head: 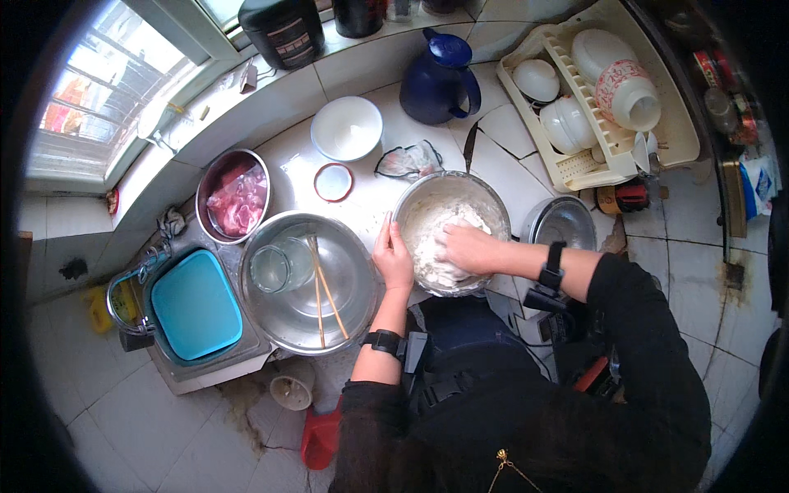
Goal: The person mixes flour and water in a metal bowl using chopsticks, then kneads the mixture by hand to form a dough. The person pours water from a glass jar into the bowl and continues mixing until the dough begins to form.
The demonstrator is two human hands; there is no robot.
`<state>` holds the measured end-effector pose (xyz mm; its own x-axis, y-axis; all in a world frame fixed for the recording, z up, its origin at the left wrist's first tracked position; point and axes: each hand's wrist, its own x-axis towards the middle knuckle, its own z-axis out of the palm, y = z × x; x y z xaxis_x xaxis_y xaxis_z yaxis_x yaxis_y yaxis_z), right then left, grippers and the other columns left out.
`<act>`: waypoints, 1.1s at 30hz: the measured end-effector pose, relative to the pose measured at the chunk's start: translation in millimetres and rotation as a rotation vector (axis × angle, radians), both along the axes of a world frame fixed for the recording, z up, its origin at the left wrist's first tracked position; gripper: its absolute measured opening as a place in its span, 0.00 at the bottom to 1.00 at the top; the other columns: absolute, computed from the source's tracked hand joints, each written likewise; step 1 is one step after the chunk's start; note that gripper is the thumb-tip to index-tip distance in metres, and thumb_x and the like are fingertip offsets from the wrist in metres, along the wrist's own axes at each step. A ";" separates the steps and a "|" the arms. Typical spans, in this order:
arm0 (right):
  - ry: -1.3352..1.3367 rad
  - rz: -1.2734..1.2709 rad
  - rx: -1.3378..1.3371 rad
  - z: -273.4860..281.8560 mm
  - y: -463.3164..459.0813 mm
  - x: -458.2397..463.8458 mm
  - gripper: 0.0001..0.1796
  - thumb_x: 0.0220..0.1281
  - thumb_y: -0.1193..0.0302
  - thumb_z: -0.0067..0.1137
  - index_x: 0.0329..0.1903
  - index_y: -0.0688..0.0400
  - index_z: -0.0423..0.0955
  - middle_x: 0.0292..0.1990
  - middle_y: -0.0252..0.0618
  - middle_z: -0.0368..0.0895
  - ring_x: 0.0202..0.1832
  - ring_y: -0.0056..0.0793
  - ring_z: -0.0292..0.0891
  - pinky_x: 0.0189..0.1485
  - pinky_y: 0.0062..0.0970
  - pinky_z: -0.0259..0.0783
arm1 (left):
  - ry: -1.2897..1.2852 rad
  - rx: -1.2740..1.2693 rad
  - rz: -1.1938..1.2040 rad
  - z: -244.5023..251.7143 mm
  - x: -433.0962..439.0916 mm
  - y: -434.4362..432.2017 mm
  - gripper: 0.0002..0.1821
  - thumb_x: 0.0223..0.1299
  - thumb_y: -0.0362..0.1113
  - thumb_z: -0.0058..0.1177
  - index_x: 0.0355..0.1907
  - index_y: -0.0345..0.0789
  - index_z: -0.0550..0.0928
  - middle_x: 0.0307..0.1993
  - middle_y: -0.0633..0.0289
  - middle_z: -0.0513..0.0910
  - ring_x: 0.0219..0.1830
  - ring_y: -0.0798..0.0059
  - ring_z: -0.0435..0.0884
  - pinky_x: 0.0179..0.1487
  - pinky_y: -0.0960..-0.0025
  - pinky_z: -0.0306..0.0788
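Note:
A round metal bowl stands at the counter's front edge with white floury dough inside. My left hand grips the bowl's left rim, thumb and fingers upright along its side. Inside the bowl, my right hand presses into the dough from the right; its fingertips are partly hidden in it. Left of the bowl lies a wide metal basin holding a glass jar and a pair of wooden chopsticks. Behind the bowl are a crumpled plastic bag and a dark knife-like utensil.
At the left are a sink with a turquoise basin and a metal bowl of raw meat. Farther back stand a white bowl, a jar lid and a blue jug. A dish rack and stacked metal bowls are right.

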<state>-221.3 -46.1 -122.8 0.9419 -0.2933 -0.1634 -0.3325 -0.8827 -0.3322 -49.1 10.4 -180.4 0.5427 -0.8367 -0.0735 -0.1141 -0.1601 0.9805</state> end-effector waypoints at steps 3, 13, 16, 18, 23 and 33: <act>0.095 -0.031 -0.059 -10.4 17.2 -24.0 0.13 0.53 0.68 0.51 0.41 0.56 0.78 0.40 0.45 0.75 0.40 0.42 0.75 0.39 0.42 0.75 | 0.013 -0.016 -0.002 2.4 -0.6 -1.0 0.17 0.69 0.34 0.47 0.56 0.29 0.78 0.47 0.46 0.83 0.46 0.65 0.84 0.50 0.68 0.74; 0.126 -0.345 0.097 -82.6 -10.4 25.2 0.08 0.53 0.75 0.47 0.32 0.65 0.74 0.33 0.53 0.78 0.31 0.43 0.78 0.30 0.42 0.76 | -0.074 0.081 -0.144 0.8 1.9 3.3 0.20 0.70 0.36 0.45 0.61 0.29 0.73 0.53 0.44 0.79 0.55 0.56 0.78 0.56 0.63 0.71; 0.180 -0.202 0.160 -72.6 -28.0 28.9 0.08 0.50 0.79 0.50 0.34 0.66 0.76 0.29 0.56 0.79 0.35 0.52 0.79 0.39 0.42 0.76 | -0.189 0.097 -0.171 0.3 -0.3 24.1 0.25 0.69 0.38 0.45 0.66 0.28 0.66 0.55 0.41 0.76 0.57 0.54 0.76 0.57 0.61 0.70; 0.343 -0.201 0.433 -54.8 -40.6 23.1 0.13 0.48 0.80 0.54 0.40 0.64 0.77 0.35 0.58 0.80 0.40 0.55 0.77 0.47 0.42 0.73 | -0.356 0.000 -0.153 0.9 -2.5 41.9 0.28 0.69 0.39 0.45 0.66 0.25 0.62 0.52 0.37 0.76 0.55 0.50 0.76 0.57 0.60 0.69; 0.006 -0.350 0.252 -24.1 -73.3 25.3 0.12 0.57 0.73 0.53 0.44 0.60 0.78 0.40 0.56 0.81 0.42 0.53 0.78 0.48 0.45 0.72 | 0.134 0.195 -0.130 0.6 -4.7 47.3 0.25 0.71 0.40 0.44 0.62 0.23 0.67 0.50 0.38 0.78 0.55 0.51 0.78 0.56 0.62 0.69; 0.002 -0.060 0.006 -28.4 -6.8 27.2 0.11 0.51 0.61 0.55 0.34 0.52 0.80 0.25 0.45 0.79 0.31 0.46 0.78 0.36 0.43 0.74 | 0.004 0.109 -0.011 8.5 0.2 10.3 0.18 0.70 0.37 0.45 0.55 0.27 0.77 0.37 0.42 0.83 0.36 0.60 0.84 0.42 0.64 0.74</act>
<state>-194.1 -52.9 -151.1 0.9222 -0.3485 -0.1677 -0.3858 -0.8589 -0.3368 -48.9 20.7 -171.8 0.5328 -0.8297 -0.1664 -0.1122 -0.2641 0.9579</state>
